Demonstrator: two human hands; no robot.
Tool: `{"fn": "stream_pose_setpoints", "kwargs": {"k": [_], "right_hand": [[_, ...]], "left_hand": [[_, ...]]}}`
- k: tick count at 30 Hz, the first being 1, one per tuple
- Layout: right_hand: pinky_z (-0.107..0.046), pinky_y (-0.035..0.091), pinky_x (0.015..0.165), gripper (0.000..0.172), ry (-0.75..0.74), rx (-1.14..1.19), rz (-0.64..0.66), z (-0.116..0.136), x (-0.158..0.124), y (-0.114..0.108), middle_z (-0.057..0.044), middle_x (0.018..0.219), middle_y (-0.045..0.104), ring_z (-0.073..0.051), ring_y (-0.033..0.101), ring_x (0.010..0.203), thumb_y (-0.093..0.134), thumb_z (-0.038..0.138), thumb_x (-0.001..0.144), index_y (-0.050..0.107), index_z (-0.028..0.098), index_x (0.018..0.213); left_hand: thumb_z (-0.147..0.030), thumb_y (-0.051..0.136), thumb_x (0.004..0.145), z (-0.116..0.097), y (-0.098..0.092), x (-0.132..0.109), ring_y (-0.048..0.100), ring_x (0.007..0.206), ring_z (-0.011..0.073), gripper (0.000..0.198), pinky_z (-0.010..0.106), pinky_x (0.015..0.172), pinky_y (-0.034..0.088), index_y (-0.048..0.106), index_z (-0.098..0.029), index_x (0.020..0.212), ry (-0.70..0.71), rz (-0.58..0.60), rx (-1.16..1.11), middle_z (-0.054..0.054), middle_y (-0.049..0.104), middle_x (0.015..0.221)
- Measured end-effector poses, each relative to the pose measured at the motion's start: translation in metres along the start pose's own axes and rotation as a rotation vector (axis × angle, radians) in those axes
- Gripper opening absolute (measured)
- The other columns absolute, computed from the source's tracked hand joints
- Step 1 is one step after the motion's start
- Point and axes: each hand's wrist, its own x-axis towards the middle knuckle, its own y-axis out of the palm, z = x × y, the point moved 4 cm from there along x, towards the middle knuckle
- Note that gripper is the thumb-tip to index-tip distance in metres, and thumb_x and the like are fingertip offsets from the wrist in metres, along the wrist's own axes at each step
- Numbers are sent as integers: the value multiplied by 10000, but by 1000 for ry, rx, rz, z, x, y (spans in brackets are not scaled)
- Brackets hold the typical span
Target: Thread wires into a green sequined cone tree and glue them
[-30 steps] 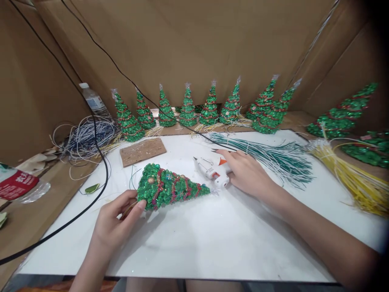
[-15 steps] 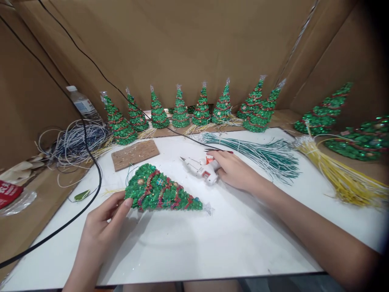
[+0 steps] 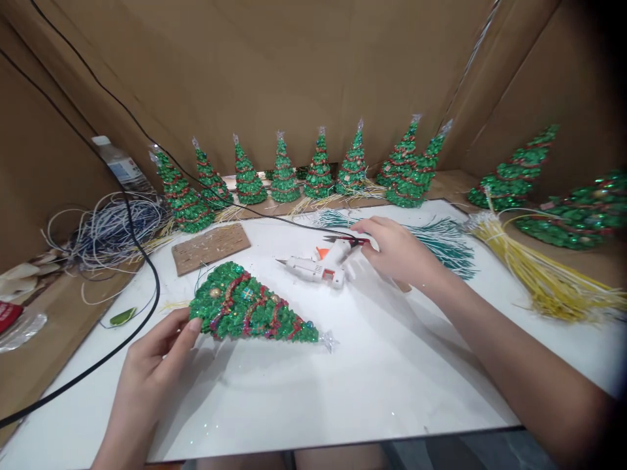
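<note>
My left hand (image 3: 159, 352) holds a small green Christmas tree (image 3: 255, 307) by its wide base, fingers and thumb closed on it. The tree lies on its side, its clear star tip pointing right; red garlands and small baubles cover it. A white glue gun (image 3: 313, 271) lies on the white tabletop with its nozzle to the left and an orange trigger. At its handle end, my right hand (image 3: 396, 251) is spread with finger and thumb apart around the red handle of a pointed cutting tool (image 3: 360, 240). A firm hold on that handle does not show.
Several decorated trees (image 3: 281, 176) stand along the cardboard back wall. A brown board (image 3: 210, 249) lies left of the glue gun. Green wire ties (image 3: 448, 245) and yellow ones (image 3: 543, 274) lie right. A black cable (image 3: 157, 287) crosses the left side, near tangled wires (image 3: 108, 228) and a bottle (image 3: 122, 166).
My right hand has left the glue gun, which now lies on the table, and shifted to the red-handled tool. The left hand still holds the tree; the view has shifted slightly.
</note>
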Motion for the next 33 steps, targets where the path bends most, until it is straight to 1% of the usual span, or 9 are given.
{"fn": "stream_pose_setpoints", "kwargs": {"k": [3, 6, 9, 14, 17, 21, 26, 29, 33], "right_hand": [[-286, 413, 878, 319, 46, -34, 3, -4, 1, -7, -35, 1104, 579, -209, 528, 1052, 495, 89, 822, 605, 181, 1107], [-270, 423, 746, 296, 151, -88, 101, -9, 0, -10, -9, 1081, 598, -201, 565, 971, 511, 145, 834, 607, 219, 1103], [-259, 387, 634, 283, 280, -164, 203, -15, -2, -11, 8, 994, 625, -203, 585, 876, 536, 216, 821, 612, 264, 1089], [-264, 376, 630, 263, 418, -248, 303, -28, -4, -12, -29, 1001, 615, -211, 580, 867, 559, 302, 799, 640, 266, 1047], [-281, 374, 645, 266, 482, -242, 292, -38, -4, -17, -49, 1055, 605, -222, 576, 905, 546, 303, 809, 633, 261, 1057], [-305, 392, 693, 285, 572, -266, 267, -56, -3, -25, -44, 1107, 593, -246, 563, 968, 538, 243, 807, 618, 272, 1079], [-290, 418, 731, 262, 633, -265, 269, -73, -2, -27, -16, 1059, 608, -223, 564, 969, 572, 178, 766, 660, 283, 990], [-278, 431, 745, 269, 652, -250, 251, -78, -2, -27, -4, 1041, 612, -210, 566, 971, 589, 190, 756, 671, 298, 988], [-286, 447, 790, 296, 693, -249, 185, -87, -2, -31, -18, 1089, 597, -213, 558, 1000, 594, 240, 778, 658, 290, 1063]], "left_hand": [[-478, 613, 793, 7, 0, 1, 520, 646, 105, 352, 149, 563, 404, 631, -180, 980, -17, 20, -5, -3, 612, 808], [-478, 612, 797, 11, -1, 1, 519, 655, 104, 358, 147, 574, 408, 628, -185, 1001, -15, 27, -25, -2, 618, 831], [-483, 607, 801, 11, -1, 1, 515, 658, 105, 369, 150, 576, 403, 632, -185, 1018, -21, 36, -25, -5, 610, 822], [-516, 605, 784, 2, 1, -1, 490, 654, 108, 411, 160, 573, 387, 643, -172, 1006, -39, 19, -13, -10, 587, 788], [-521, 608, 779, 3, 0, -3, 471, 663, 107, 417, 163, 563, 369, 636, -176, 1013, -71, -1, -16, -11, 589, 815], [-512, 616, 777, 10, -2, -3, 463, 662, 111, 409, 167, 555, 373, 618, -183, 1020, -64, 32, -8, -11, 586, 828], [-498, 615, 779, 12, -4, -2, 467, 642, 115, 378, 168, 557, 388, 613, -176, 976, -35, 19, 3, -13, 567, 772], [-498, 620, 771, 10, -5, -2, 486, 635, 118, 388, 165, 558, 398, 619, -176, 987, -10, 3, 22, -17, 569, 739], [-494, 618, 775, 17, -7, -1, 539, 673, 124, 386, 159, 590, 430, 630, -194, 1017, 14, -4, 80, -5, 639, 845]]}}
